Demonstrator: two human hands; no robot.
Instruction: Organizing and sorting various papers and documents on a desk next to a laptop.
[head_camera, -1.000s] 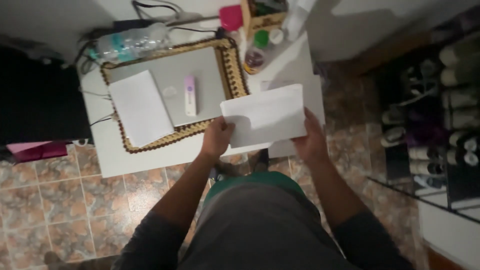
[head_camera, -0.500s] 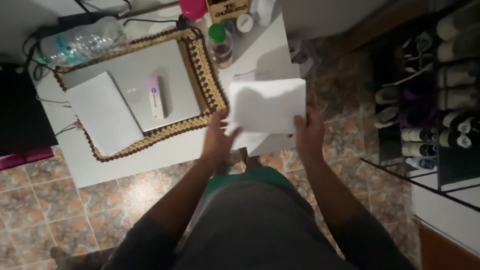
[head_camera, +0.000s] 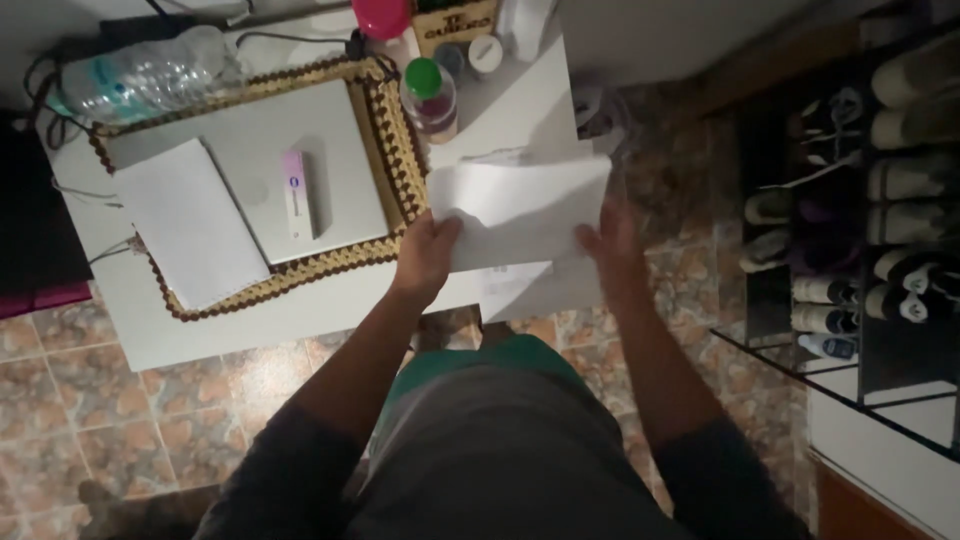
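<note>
1. The left hand (head_camera: 425, 255) pinched the left edge of a white sheet of paper (head_camera: 520, 208), thumb on top and fingers closed beneath it.
2. The right hand (head_camera: 608, 240) lay at the sheet's right edge, fingers spread against the paper; whether it truly gripped the sheet I could not tell, as it was blurred.
3. The sheet was held in the air over the right front corner of the white counter (head_camera: 300, 320), its right side reaching past the counter's right edge above the tiled floor (head_camera: 120, 400).
4. More white paper (head_camera: 530, 290) lay flat on that corner just beneath the held sheet.
5. On the counter's left half sat a mat with a brown woven border (head_camera: 385, 150), carrying a closed grey laptop (head_camera: 260, 150).
6. A white notepad (head_camera: 188, 225) lay across the laptop's left front corner, and a narrow pink-and-white box (head_camera: 296, 195) lay on the lid.
7. A clear plastic bottle (head_camera: 150, 72) lay on its side at the back left edge; a small green-capped bottle (head_camera: 430, 98) stood just right of the mat.
8. A shoe rack (head_camera: 860, 200) stood well apart, on the floor to the right.
</note>
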